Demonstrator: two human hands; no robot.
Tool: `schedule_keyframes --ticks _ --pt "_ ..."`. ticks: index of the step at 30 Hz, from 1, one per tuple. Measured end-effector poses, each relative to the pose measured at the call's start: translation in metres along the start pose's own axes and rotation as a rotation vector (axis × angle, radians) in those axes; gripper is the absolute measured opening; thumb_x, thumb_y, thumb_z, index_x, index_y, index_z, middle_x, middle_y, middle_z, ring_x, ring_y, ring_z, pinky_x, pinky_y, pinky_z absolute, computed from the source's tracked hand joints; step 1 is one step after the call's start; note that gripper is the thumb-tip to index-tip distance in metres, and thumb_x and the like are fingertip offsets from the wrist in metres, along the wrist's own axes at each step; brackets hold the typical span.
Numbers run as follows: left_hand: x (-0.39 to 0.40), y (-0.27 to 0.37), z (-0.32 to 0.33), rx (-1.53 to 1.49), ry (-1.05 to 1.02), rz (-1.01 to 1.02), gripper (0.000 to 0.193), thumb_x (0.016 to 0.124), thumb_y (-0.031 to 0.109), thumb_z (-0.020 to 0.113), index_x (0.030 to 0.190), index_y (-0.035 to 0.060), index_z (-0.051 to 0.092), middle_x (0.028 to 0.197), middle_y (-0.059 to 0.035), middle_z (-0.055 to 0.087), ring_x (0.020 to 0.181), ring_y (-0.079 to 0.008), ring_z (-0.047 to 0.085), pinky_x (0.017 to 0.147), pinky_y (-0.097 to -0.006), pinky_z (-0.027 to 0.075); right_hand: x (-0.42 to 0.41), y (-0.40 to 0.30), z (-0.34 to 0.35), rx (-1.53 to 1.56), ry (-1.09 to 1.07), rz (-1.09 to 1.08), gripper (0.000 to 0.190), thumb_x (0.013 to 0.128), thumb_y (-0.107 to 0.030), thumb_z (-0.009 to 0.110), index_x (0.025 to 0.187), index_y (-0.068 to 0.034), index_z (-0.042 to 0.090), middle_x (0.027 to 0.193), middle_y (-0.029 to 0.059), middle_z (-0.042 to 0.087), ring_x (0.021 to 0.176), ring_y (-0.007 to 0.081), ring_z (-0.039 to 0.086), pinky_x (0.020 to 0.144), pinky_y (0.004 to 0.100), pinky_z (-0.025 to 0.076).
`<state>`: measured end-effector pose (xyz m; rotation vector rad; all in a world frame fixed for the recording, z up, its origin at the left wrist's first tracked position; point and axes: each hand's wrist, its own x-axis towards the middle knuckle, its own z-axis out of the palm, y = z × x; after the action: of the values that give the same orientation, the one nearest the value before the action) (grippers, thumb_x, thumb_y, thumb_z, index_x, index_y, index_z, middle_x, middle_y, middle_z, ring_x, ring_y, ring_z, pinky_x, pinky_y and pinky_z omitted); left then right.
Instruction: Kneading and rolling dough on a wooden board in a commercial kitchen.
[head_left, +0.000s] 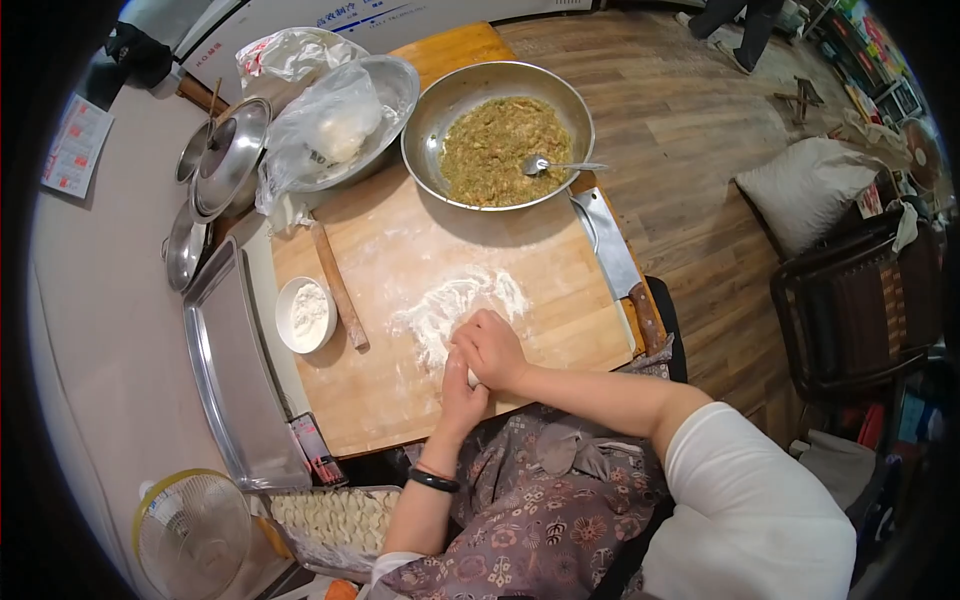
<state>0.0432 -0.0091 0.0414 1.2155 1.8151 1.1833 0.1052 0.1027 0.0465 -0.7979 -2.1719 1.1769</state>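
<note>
On the floured wooden board (375, 405), my right hand (493, 351) and my left hand (461, 394) are pressed together around a piece of white dough (472, 378). Most of the dough is hidden by my fingers. Loose flour (450, 300) is spread just beyond the hands. A wooden rolling pin (339, 285) lies to their left, with a white bowl of flour (306, 315) beside it. At the board's far side stands a wide metal bowl (420, 146) with a chopped greenish filling (499, 154) and a metal spoon (536, 165) in it.
A cleaver (615, 247) lies along the board's right edge. Left are a metal tray (240, 375), a phone (319, 450) and lidded pots (232, 161). Plastic bags cover another metal bowl (401, 86). Dumplings (334, 517) fill a tray low on the left, near a fan (195, 529).
</note>
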Motion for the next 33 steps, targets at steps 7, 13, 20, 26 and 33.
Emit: schedule_keyframes --ticks 7,13,20,26,33 --pt "0.039 -0.016 -0.013 0.114 0.147 -0.075 0.060 0.075 0.011 0.056 0.129 -0.0012 0.034 0.126 -0.0200 0.043 0.119 -0.0319 0.041 0.099 -0.0382 0.031 0.048 0.017 0.014 -0.001 -0.145 0.144 0.028 0.086 -0.032 0.048 0.088 -0.007 0.062 0.083 0.0153 0.055 0.079 0.0333 0.054 0.069 0.0421 0.043" --pt "0.000 -0.013 0.005 0.123 0.091 0.103 0.054 0.072 0.008 0.058 0.122 -0.0016 0.040 0.121 -0.0221 0.044 0.113 -0.0355 0.042 0.096 -0.0384 0.034 -0.005 0.012 0.011 -0.027 0.003 -0.094 0.026 0.085 -0.031 0.047 0.087 -0.009 0.062 0.079 0.0141 0.053 0.079 0.0304 0.054 0.069 0.0421 0.043" --pt "0.037 0.011 -0.024 -0.277 -0.081 -0.216 0.060 0.077 0.015 0.059 0.130 0.0011 0.034 0.126 -0.0173 0.044 0.119 -0.0268 0.040 0.098 -0.0351 0.033 0.051 0.005 0.003 0.066 -0.143 0.260 0.032 0.085 -0.033 0.047 0.082 -0.006 0.064 0.079 0.0169 0.060 0.072 0.0347 0.054 0.067 0.0441 0.043" --pt "0.011 -0.012 0.006 0.130 0.206 0.021 0.050 0.073 0.010 0.058 0.120 0.0001 0.043 0.116 -0.0218 0.047 0.106 -0.0361 0.047 0.092 -0.0387 0.037 0.010 0.010 0.012 -0.058 0.027 -0.172 0.024 0.082 -0.027 0.050 0.081 -0.007 0.063 0.071 0.0164 0.053 0.072 0.0334 0.054 0.066 0.0430 0.044" --pt "0.018 0.018 -0.012 -0.374 -0.029 -0.263 0.061 0.076 0.010 0.058 0.131 0.0021 0.032 0.127 -0.0179 0.044 0.118 -0.0283 0.042 0.098 -0.0355 0.033 0.027 0.015 0.009 0.126 -0.006 0.169 0.022 0.083 -0.028 0.051 0.083 -0.009 0.063 0.075 0.0145 0.055 0.073 0.0322 0.054 0.070 0.0425 0.044"
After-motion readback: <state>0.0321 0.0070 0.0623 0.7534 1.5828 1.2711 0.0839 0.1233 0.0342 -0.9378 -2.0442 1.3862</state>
